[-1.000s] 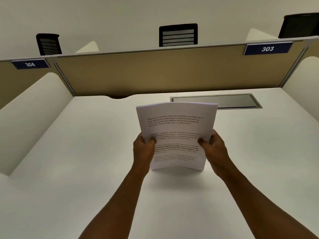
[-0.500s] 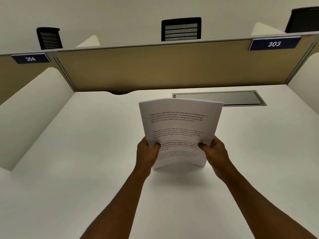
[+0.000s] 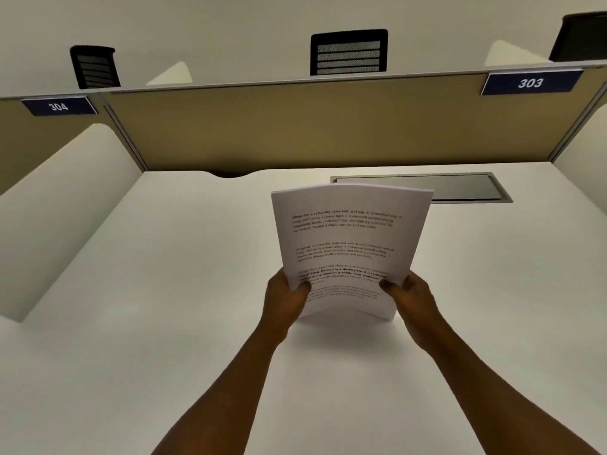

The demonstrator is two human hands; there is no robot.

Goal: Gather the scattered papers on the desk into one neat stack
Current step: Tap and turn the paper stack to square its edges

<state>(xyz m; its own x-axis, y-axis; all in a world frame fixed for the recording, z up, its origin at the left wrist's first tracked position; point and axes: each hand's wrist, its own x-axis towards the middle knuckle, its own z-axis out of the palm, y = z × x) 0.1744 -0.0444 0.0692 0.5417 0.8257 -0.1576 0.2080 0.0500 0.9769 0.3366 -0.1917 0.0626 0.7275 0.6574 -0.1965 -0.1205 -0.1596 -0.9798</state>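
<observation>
A stack of white printed papers (image 3: 348, 244) stands upright over the middle of the white desk (image 3: 170, 290), its lower edge at or just above the surface. My left hand (image 3: 284, 300) grips the stack's lower left side, thumb on the front sheet. My right hand (image 3: 412, 298) grips the lower right side the same way. The sheets bow slightly and their top edges line up closely. No loose papers show elsewhere on the desk.
A grey cable hatch (image 3: 423, 187) is set into the desk behind the stack. A tan partition (image 3: 295, 126) closes the back, with labels 304 (image 3: 58, 106) and 303 (image 3: 530, 83). White side dividers (image 3: 56, 211) flank the desk. Black chair backs (image 3: 348, 52) rise beyond.
Both hands have slid a little lower on the stack, and the stack has dropped closer to the desk. The view has tilted slightly.
</observation>
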